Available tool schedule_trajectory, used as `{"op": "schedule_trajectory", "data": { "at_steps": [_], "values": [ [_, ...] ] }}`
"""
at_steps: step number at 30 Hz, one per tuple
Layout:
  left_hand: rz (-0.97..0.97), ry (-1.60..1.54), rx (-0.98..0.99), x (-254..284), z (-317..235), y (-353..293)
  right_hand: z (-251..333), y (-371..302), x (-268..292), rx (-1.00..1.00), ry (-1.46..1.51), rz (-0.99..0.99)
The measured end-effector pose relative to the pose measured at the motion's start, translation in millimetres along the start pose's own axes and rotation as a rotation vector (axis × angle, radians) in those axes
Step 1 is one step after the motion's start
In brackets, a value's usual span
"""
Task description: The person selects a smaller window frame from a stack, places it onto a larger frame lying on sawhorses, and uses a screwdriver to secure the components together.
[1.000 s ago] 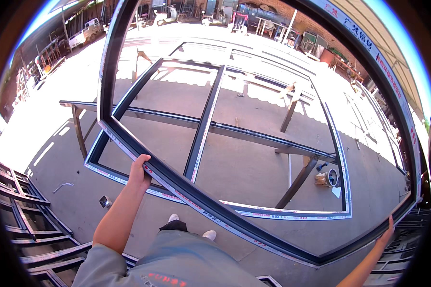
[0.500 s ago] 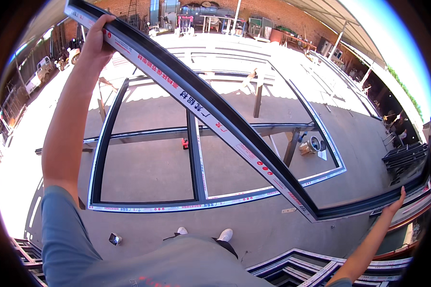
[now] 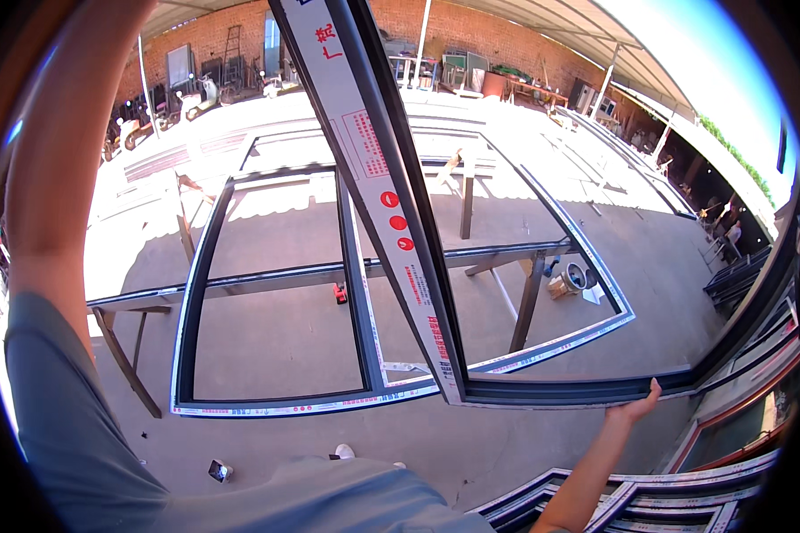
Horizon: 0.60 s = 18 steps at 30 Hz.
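Observation:
A dark metal window frame [image 3: 418,266] with printed white protective film is held up tilted in front of me. My right hand [image 3: 636,409] supports its lower bar from below, fingers curled over the edge. My left arm [image 3: 49,195] reaches up past the top edge, so its hand and any grip are hidden. Behind the raised frame lies a larger divided frame [image 3: 276,409], flat on a metal support beam [image 3: 276,281] with legs. The raised frame overlaps its right section from this view, and I cannot tell whether they touch.
A red tool [image 3: 340,294] shows through the larger frame. A bucket [image 3: 567,282] stands under its right side. Several film-covered frames [image 3: 631,497] are stacked at lower right. A small box [image 3: 220,471] lies on the floor near my feet. Parked scooters [image 3: 200,96] stand far back.
The raised frame has turned steeper, and its lower corner has shifted left. My right hand has come left along with it. My left hand has risen out of view.

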State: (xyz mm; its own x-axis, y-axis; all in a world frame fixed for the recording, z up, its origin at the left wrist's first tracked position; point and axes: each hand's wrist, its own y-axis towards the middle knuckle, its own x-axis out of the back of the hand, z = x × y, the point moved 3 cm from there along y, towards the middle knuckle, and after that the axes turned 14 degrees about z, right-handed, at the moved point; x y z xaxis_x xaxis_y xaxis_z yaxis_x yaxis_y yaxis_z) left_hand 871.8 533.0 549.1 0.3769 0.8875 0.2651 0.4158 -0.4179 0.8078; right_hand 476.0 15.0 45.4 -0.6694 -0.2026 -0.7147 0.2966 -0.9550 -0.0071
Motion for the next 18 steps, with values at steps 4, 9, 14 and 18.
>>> {"op": "schedule_trajectory", "data": {
  "at_steps": [4,9,14,18],
  "values": [
    [-0.01,-0.043,0.272,-72.3,50.8,-105.8,-9.7,-47.4,-14.0,-0.003,0.041,-0.037],
    [-0.095,-0.022,0.369,-31.5,56.4,-126.2,-69.9,-111.1,-47.3,-0.136,0.025,-0.034],
    [-0.108,-0.018,0.464,-6.6,54.0,-114.3,-48.3,-85.4,7.0,-0.109,0.171,0.123],
    [-0.079,0.032,0.457,9.1,93.3,-119.9,-66.7,-78.6,38.0,-0.213,0.024,0.084]
  ]
}}
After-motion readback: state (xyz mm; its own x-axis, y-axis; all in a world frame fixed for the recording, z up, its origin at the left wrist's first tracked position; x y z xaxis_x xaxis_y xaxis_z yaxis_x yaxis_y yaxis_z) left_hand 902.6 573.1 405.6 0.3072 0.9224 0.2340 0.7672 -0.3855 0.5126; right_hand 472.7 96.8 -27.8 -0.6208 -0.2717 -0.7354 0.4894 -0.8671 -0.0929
